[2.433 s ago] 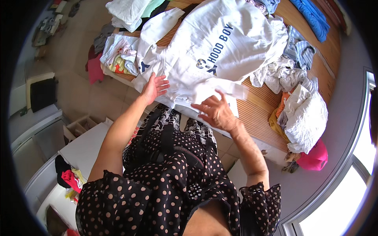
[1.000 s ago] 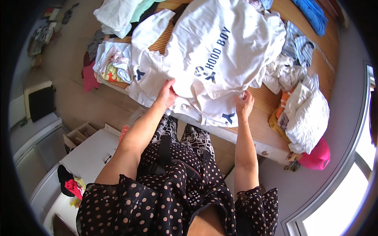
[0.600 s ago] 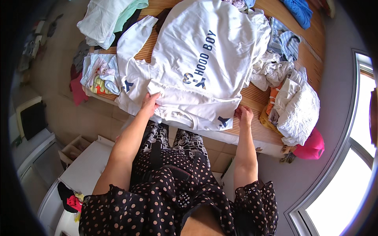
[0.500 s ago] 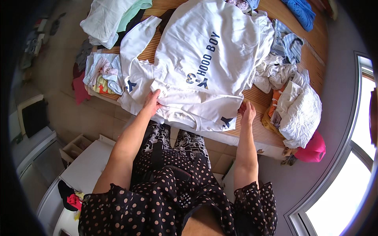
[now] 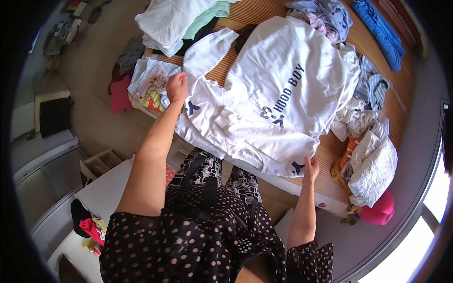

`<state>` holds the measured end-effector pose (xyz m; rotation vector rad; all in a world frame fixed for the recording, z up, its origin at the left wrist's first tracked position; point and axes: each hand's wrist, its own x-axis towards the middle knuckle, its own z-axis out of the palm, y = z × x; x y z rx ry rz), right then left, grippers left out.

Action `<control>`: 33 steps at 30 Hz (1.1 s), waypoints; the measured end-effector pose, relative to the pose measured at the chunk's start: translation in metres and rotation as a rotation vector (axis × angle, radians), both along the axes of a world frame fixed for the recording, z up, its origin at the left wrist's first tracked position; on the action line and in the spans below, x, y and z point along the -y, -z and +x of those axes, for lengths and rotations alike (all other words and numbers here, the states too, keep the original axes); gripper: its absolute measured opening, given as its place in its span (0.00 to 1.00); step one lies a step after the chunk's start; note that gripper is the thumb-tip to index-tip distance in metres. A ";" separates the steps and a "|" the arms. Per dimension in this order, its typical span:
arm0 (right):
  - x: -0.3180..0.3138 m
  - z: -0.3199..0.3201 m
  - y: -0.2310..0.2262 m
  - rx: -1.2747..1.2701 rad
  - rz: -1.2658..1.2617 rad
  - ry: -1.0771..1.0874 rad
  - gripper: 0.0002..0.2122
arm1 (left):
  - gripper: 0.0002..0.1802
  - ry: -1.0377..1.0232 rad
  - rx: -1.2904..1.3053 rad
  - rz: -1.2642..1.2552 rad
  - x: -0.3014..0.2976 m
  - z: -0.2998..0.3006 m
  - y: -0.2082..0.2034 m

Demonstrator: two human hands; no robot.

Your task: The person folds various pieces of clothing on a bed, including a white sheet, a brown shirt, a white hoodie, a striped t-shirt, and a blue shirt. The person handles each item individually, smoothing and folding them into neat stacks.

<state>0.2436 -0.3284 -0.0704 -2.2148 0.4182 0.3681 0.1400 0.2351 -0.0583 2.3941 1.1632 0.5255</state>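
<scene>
A white sweatshirt (image 5: 283, 70) with dark printing lies spread on the wooden bed-like surface, its neck edge toward me and one sleeve stretched toward the far left. My left hand (image 5: 177, 87) is closed at the sweatshirt's left side, where that sleeve meets the body; its fingertips are partly hidden. At the near right corner, beside a dark printed mark, my right hand (image 5: 310, 170) pinches the fabric between thumb and fingers. Loose folds of white cloth run between the two hands along the near edge.
Folded white and mint clothes (image 5: 174, 21) are stacked at the far left, with small children's clothes (image 5: 153, 82) below them. Crumpled white clothes (image 5: 375, 162) and a pink item (image 5: 377, 208) lie at the right. Blue cloth (image 5: 380, 35) sits far right; a window (image 5: 401, 252) is near the wall.
My left hand has gone from the near folds outward and up to the sweatshirt's left side. My right hand now grips the near right corner. The whole view has shifted.
</scene>
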 end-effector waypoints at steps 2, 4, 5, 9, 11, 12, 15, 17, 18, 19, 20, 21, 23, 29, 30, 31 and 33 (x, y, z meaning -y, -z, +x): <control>-0.014 -0.024 -0.031 -0.109 -0.089 -0.018 0.13 | 0.09 0.190 -0.014 0.029 -0.009 0.025 -0.009; -0.015 -0.043 -0.032 -0.096 -0.064 0.058 0.13 | 0.13 0.375 -0.009 0.027 -0.009 0.053 0.001; -0.014 -0.051 -0.030 -0.090 -0.059 0.106 0.13 | 0.16 0.416 -0.056 0.025 0.003 0.069 -0.003; -0.007 -0.063 -0.019 -0.115 -0.038 0.130 0.11 | 0.12 0.462 -0.619 0.112 0.006 0.099 0.003; -0.010 -0.059 -0.021 -0.160 -0.027 0.118 0.11 | 0.09 0.404 -0.526 0.067 -0.036 0.094 0.033; -0.009 -0.059 -0.022 -0.181 -0.025 0.129 0.11 | 0.07 0.403 -0.437 -0.148 -0.049 0.092 0.021; 0.005 -0.066 -0.005 -0.161 -0.043 0.123 0.10 | 0.07 0.050 0.001 -0.902 -0.078 0.060 -0.007; 0.004 -0.063 -0.004 -0.162 -0.026 0.135 0.11 | 0.07 0.004 -0.011 -0.825 -0.088 0.038 -0.005; 0.004 -0.062 -0.003 -0.160 -0.054 0.118 0.11 | 0.07 0.005 -0.068 -0.708 -0.088 0.035 -0.003; 0.006 -0.061 -0.001 -0.159 -0.084 0.102 0.11 | 0.08 0.122 -0.092 -0.469 -0.080 0.038 0.004; 0.009 -0.062 0.000 -0.159 -0.119 0.089 0.11 | 0.08 0.238 -0.115 -0.233 -0.058 0.049 -0.001; 0.007 -0.060 -0.001 -0.165 -0.097 0.087 0.12 | 0.10 0.312 -0.048 -0.301 -0.041 0.059 -0.001; 0.003 -0.056 -0.005 -0.181 -0.063 0.077 0.12 | 0.13 0.441 -0.052 0.047 -0.017 0.073 0.033; 0.014 -0.057 0.007 -0.133 -0.133 -0.008 0.12 | 0.12 0.330 -0.554 -0.003 -0.031 0.092 0.035; 0.010 -0.056 0.004 -0.144 -0.134 -0.011 0.12 | 0.13 0.358 -0.540 -0.084 -0.052 0.086 0.030; 0.002 -0.055 -0.003 -0.154 -0.132 -0.004 0.12 | 0.12 0.232 -0.346 -0.311 -0.059 0.083 0.013; -0.002 -0.056 -0.008 -0.167 -0.122 0.017 0.12 | 0.13 0.033 0.141 -0.866 -0.076 0.065 -0.008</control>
